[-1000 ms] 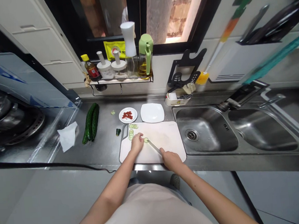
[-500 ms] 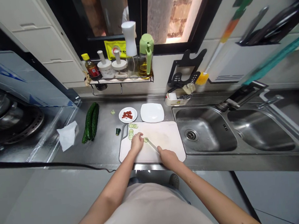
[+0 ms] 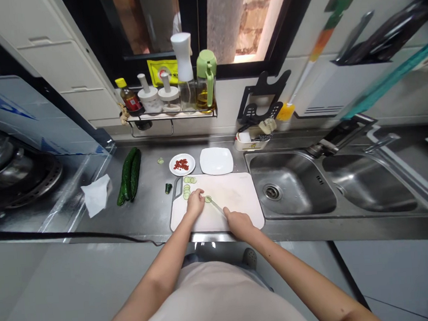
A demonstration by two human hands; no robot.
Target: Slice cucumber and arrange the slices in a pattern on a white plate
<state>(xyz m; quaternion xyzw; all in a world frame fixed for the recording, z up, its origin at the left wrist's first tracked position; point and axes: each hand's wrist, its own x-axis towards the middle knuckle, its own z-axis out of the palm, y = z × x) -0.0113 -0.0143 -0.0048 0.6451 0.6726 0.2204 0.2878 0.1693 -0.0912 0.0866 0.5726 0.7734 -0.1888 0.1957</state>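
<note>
My right hand (image 3: 238,223) is wrapped round the handle of a knife (image 3: 216,205), its blade pointing left over the white cutting board (image 3: 234,191). At the knife's tip lies a round cucumber slice (image 3: 207,199). Just left of that slice is my left hand (image 3: 195,202), its fingers curled in; whatever it may hold is hidden. More cucumber slices (image 3: 187,191) lie in a short overlapping column beside my left hand. Another row of slices (image 3: 190,180) lies along the board's upper left.
Behind the board stand a plate of chopped red pieces (image 3: 178,172) and a white square plate (image 3: 216,161). Cucumbers (image 3: 129,174), a dark green cucumber end (image 3: 168,188) and a tissue (image 3: 96,195) lie left. At right is a double sink (image 3: 293,186); a condiment shelf (image 3: 181,114) hangs behind.
The whole view has shifted slightly as the head moved. Both hands, the knife and the slices keep nearly the same places on the board.
</note>
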